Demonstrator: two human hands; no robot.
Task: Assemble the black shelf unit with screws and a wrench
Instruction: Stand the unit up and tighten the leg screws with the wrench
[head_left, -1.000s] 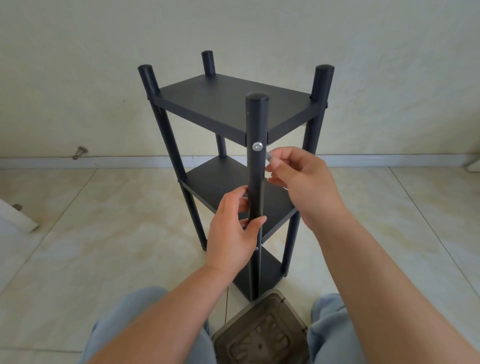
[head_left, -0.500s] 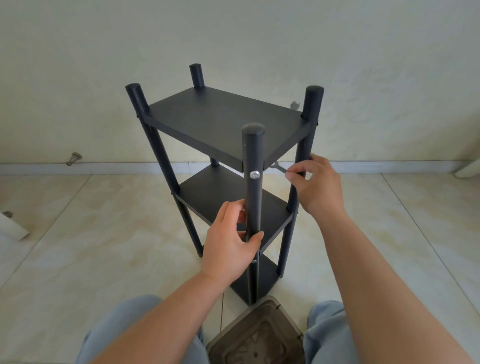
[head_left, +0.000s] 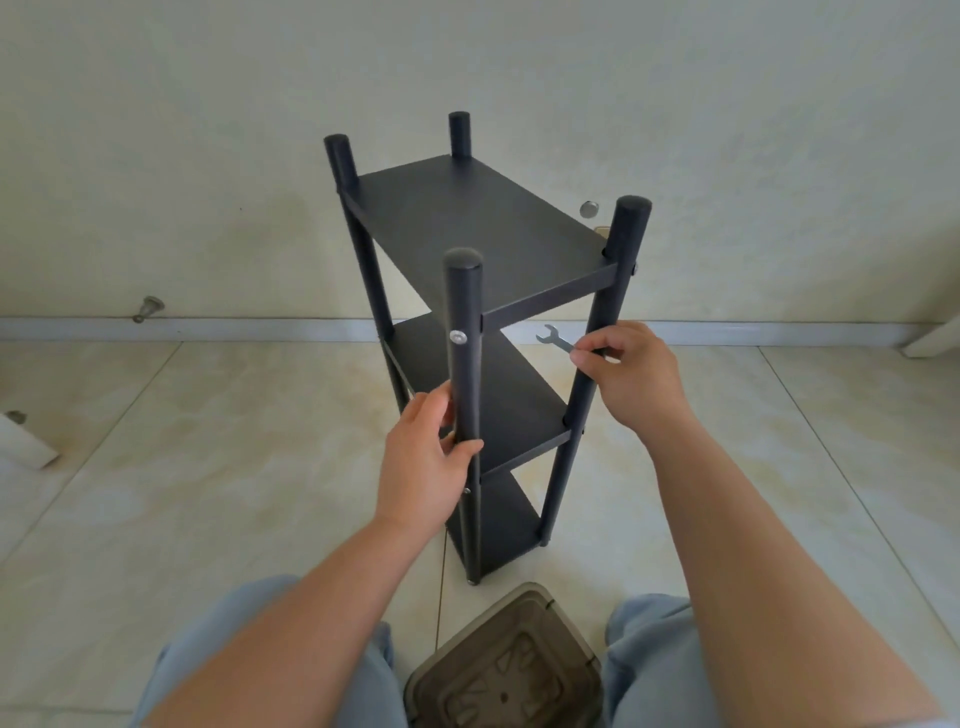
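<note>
Black and three-tiered, the shelf unit (head_left: 483, 218) stands upright on the tiled floor (head_left: 208, 441), near the wall's baseboard. A silver screw (head_left: 458, 337) sits in the near post (head_left: 464, 364) just below the top board. The left hand (head_left: 428, 462) grips that post at mid height. The right hand (head_left: 631, 376) pinches a small wrench (head_left: 556, 340) beside the right post (head_left: 597, 374), its open end pointing toward the screw. A brown stool (head_left: 504, 670) sits between the person's knees.
</note>
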